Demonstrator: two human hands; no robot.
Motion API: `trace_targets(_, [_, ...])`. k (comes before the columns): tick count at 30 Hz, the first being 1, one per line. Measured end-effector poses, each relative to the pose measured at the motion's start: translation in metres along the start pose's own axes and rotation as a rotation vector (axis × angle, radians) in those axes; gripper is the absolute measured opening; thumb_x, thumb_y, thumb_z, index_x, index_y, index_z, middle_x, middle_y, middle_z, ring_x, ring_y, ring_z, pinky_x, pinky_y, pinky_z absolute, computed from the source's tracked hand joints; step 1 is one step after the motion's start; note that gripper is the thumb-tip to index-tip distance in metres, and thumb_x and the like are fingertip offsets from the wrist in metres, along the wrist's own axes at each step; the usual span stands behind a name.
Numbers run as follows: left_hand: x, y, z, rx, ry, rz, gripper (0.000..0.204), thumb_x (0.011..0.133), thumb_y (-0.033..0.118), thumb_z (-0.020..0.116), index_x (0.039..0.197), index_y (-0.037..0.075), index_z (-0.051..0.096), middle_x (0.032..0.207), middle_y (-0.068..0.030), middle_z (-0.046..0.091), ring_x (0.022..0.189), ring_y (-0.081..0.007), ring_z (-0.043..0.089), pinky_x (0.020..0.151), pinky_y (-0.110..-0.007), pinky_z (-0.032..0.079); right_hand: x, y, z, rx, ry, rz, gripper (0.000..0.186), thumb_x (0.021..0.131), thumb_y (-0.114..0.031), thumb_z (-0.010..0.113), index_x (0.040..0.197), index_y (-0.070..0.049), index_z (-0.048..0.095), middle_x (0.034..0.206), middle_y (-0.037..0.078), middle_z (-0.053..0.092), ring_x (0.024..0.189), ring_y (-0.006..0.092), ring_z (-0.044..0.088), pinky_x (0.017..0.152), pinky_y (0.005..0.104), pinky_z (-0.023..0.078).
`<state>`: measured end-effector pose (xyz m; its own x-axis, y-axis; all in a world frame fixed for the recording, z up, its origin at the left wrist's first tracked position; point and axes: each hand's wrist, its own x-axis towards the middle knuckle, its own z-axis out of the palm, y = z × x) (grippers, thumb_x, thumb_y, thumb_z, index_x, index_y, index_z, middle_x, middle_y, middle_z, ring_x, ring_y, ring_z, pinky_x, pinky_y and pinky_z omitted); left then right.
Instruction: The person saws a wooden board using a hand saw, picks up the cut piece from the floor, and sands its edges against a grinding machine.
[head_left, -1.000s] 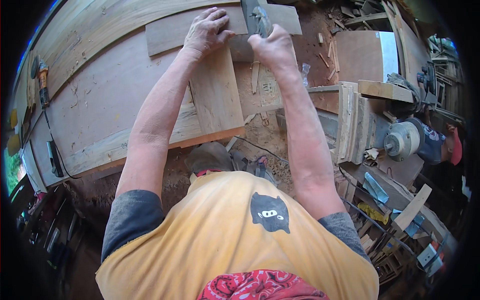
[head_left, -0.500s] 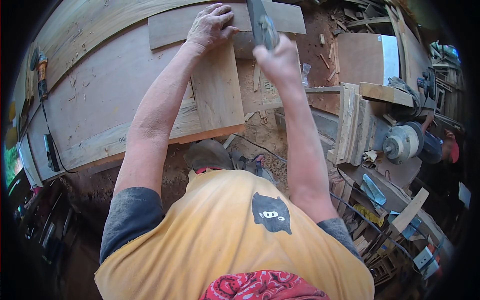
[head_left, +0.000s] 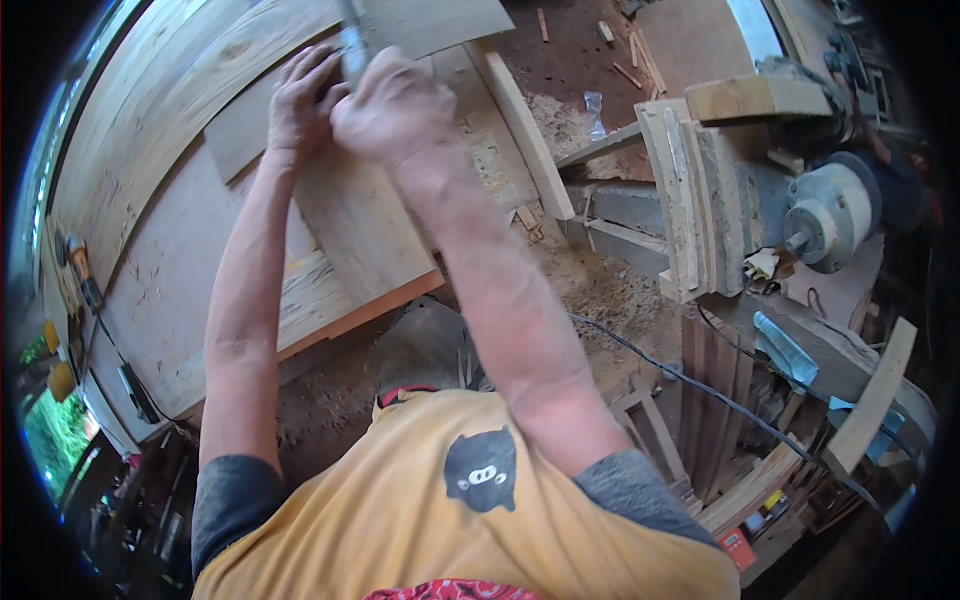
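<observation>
My right hand [head_left: 395, 110] is wrapped round the handle of what looks like a handsaw [head_left: 353, 45]; motion blurs it, and its far end runs out of view at the top. Close beside it, my left hand [head_left: 298, 108] lies on a thin flat board [head_left: 240, 125], fingers stretched out. The two hands nearly meet, and part of the board is hidden behind them. A wide plank [head_left: 360, 220] lies under my forearms, at the right end of the wooden worktop.
A corded orange grinder [head_left: 80, 265] lies on the worktop at the left. To the right stand stacked wood strips [head_left: 675, 200] and a grey motor [head_left: 828, 215]. A dark cable [head_left: 690, 375] crosses the lower right. Sawdust and offcuts litter the floor.
My view has swung right, so the worktop sits farther left. My right hand has come with the saw closer to my left hand, which stays on the board.
</observation>
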<state>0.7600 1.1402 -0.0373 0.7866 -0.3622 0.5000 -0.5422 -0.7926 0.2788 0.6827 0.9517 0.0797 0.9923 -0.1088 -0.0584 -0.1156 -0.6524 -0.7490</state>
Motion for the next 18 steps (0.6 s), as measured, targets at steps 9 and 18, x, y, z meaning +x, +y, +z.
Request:
trace_targets(9, [-0.004,0.005,0.003,0.008,-0.034,-0.036,0.046,0.086,0.032,0.077,0.123,0.005,0.071,0.137,-0.0111,0.063,0.134,-0.0301,0.052,0.113,-0.04,0.041,-0.119,0.055,-0.071,0.019,-0.221,0.035,0.036,0.083,-0.018,0.071,0.104,0.004,0.053,0.096,0.022,0.065,0.092,0.036,0.069,0.084,0.0459,0.057])
trace_targets(18, [-0.004,0.007,-0.005,0.042,-0.002,-0.044,0.047,0.084,0.034,0.078,0.121,0.005,0.071,0.137,-0.013,0.062,0.134,-0.0322,0.052,0.113,-0.042,0.042,-0.13,0.034,-0.074,-0.034,-0.195,0.181,0.044,0.079,-0.018,0.069,0.116,0.001,0.055,0.103,0.023,0.066,0.096,0.0417,0.067,0.084,0.0507,0.054])
